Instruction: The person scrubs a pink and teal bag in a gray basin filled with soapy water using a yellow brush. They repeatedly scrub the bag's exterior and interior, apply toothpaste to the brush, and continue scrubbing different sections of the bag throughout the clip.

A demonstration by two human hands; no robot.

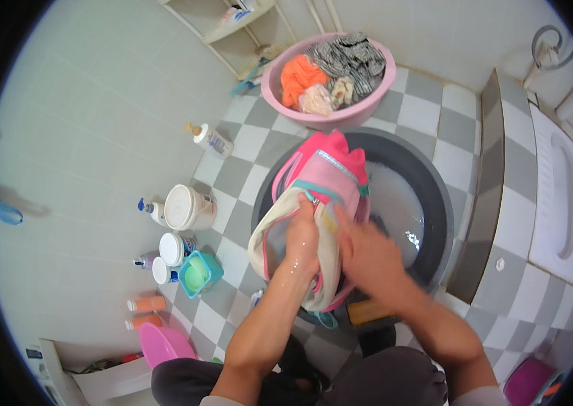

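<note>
A pink and cream backpack point(334, 170) with teal trim lies over the near left part of a round dark grey tub point(436, 203). Cloudy water point(393, 203) shows in the tub to the right of the bag. My left hand point(302, 233), wet at the wrist, grips the bag's cream fabric near a teal zip pull. My right hand point(370, 251) is blurred and closed around a small brush-like tool point(331, 217), partly hidden, against the bag's cream edge. A wooden piece point(367, 310) sits below my right hand by the tub's near rim.
Beyond the tub stands a pink basin point(327, 122) of wet clothes. Along the left wall are a pump bottle point(213, 141), a white bucket point(180, 207), lidded tubs and a teal basket point(218, 271). A raised tiled step point(502, 223) with a squat toilet point(560, 203) is at right.
</note>
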